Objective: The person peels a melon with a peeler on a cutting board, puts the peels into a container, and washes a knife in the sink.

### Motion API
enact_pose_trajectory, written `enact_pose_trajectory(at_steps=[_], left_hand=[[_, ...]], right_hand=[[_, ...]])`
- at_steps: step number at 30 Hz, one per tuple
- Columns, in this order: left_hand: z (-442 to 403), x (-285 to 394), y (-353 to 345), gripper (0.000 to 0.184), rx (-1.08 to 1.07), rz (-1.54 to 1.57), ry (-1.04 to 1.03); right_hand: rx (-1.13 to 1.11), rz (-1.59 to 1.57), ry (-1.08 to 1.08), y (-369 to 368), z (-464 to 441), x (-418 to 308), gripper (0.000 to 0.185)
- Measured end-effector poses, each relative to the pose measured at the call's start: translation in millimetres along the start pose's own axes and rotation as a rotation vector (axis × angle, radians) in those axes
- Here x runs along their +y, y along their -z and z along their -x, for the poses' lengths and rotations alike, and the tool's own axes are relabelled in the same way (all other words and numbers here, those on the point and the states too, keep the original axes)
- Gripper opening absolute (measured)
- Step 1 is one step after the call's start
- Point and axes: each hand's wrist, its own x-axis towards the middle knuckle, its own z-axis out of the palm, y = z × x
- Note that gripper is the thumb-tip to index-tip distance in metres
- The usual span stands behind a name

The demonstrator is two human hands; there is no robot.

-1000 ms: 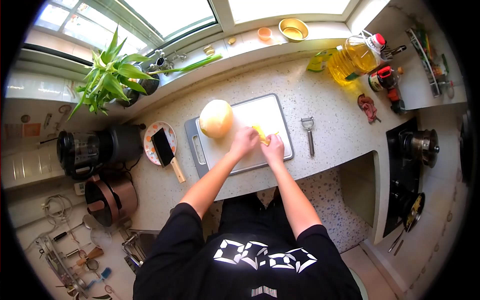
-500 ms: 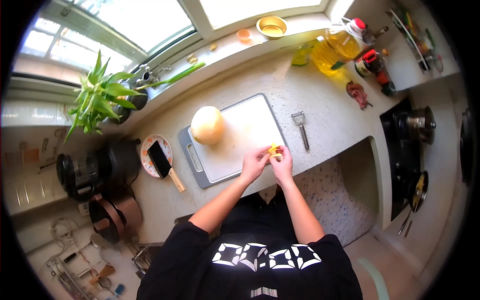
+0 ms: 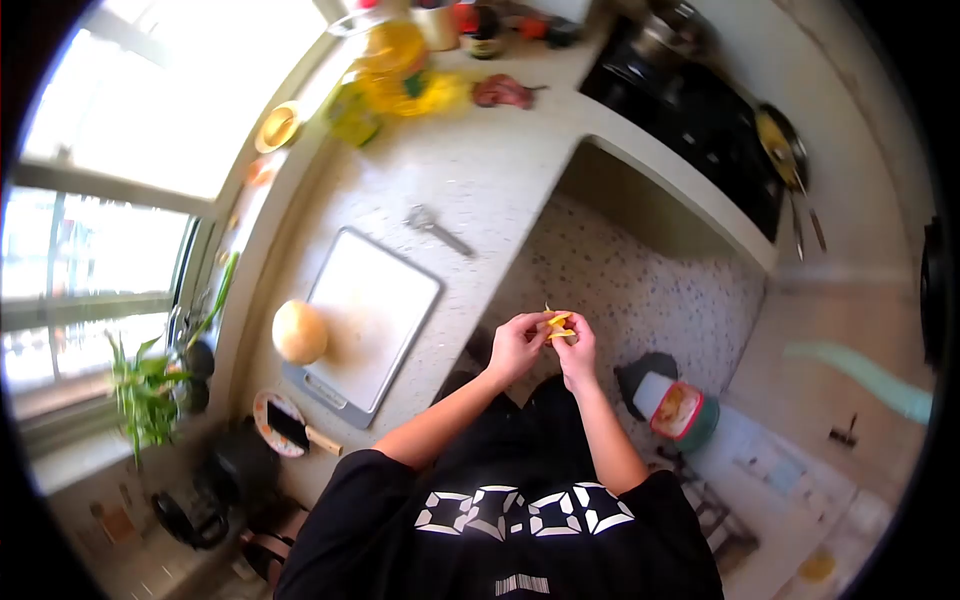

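Thin strips of yellow peel (image 3: 562, 333) are pinched between my two hands, above the floor just past the counter edge. My left hand (image 3: 513, 350) has its fingers closed on the peel's near side. From the other side, my right hand (image 3: 577, 358) also grips it with closed fingers. A round, pale orange fruit (image 3: 300, 332), apparently peeled, rests on the far end of the white cutting board (image 3: 372, 300) with a grey border. On the counter beyond the board lies a peeler (image 3: 438, 232), slightly blurred.
A small green bin with a red rim (image 3: 690, 432) stands on the floor at right, with scraps inside. A cleaver (image 3: 287, 424) lies across a patterned plate (image 3: 265, 408). The stove (image 3: 685, 125) holds a pot and a pan. An oil bottle (image 3: 395, 50) stands at the back.
My view and body have turned right, so the board and fruit now sit further left. My hands have left the board's edge with the peel still in them. The bin has come into view.
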Motion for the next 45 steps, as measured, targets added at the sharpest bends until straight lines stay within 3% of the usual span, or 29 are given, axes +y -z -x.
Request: enact_pose_trajectory(at_steps=[5, 11, 16, 18, 20, 23, 25, 29, 33, 38, 40, 45], left_hand=[[17.7, 15.4, -146.9, 0.021, -0.353, -0.046, -0.023], [69.6, -0.6, -321.3, 0.025, -0.608, -0.241, -0.232], [122.3, -14.0, -453.6, 0.032, -0.789, -0.356, -0.218], [141.6, -13.0, -492.8, 0.035, -0.857, -0.449, -0.123], [155.6, -33.1, -526.9, 0.038, -0.889, -0.441, -0.174], [167.7, -28.4, -559.0, 0.046, -0.956, -0.546, -0.075], [171.3, -22.6, -573.8, 0.047, -0.949, -0.646, -0.034], [157.2, -32.0, -575.8, 0.048, -0.931, -0.641, 0.064], [132.2, -41.5, -528.8, 0.051, -0.867, -0.529, 0.185], [112.2, -18.4, -419.9, 0.042, -0.629, -0.349, 0.319], [116.1, 9.1, -371.9, 0.04, -0.45, -0.294, 0.377], [116.4, -26.9, -237.9, 0.038, -0.122, 0.0, 0.349]], right_hand=[[0.343, -0.282, -0.065, 145.6, 55.7, 38.2, 0.038], [0.611, -0.482, -0.055, 295.0, 132.7, 82.7, 0.039], [0.706, -0.682, 0.004, 404.0, 187.5, 120.4, 0.024], [0.697, -0.71, -0.02, 440.5, 204.6, 128.8, 0.029], [0.731, -0.737, -0.044, 469.6, 217.3, 154.3, 0.043], [0.86, -1.011, -0.167, 503.5, 228.5, 186.7, 0.052], [0.875, -0.901, -0.203, 519.3, 230.8, 197.2, 0.048], [0.801, -0.929, -0.27, 538.3, 236.0, 227.7, 0.054], [0.807, -0.758, -0.4, 523.2, 229.1, 213.0, 0.044], [0.715, -0.745, -0.433, 480.6, 205.3, 225.7, 0.015], [0.547, -0.669, -0.394, 464.1, 191.8, 217.9, 0.014], [0.243, -0.397, -0.426, 402.7, 138.9, 156.7, 0.016]])
